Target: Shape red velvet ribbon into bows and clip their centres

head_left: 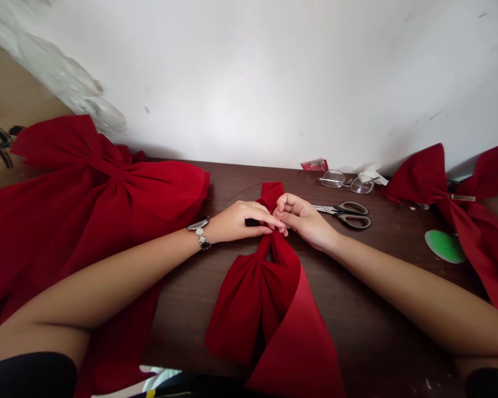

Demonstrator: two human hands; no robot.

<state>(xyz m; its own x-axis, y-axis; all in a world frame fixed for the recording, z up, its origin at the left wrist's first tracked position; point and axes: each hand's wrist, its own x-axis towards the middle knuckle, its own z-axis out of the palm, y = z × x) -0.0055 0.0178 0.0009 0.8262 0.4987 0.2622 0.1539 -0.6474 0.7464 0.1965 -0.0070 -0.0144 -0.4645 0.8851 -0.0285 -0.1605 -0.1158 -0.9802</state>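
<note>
A wide red velvet ribbon lies on the dark wooden table, folded into loops that hang over the near edge. Both my hands meet at its gathered middle. My left hand, with a watch on the wrist and a ring, is closed and pinches the bunched fabric from the left. From the right, my right hand is closed on the same gathered spot, fingertips touching the left ones. A short end of ribbon sticks up behind the hands.
A large finished red bow covers the table's left side. Another red bow lies at the right. Scissors, eyeglasses, a small red packet and a green disc sit near the white wall.
</note>
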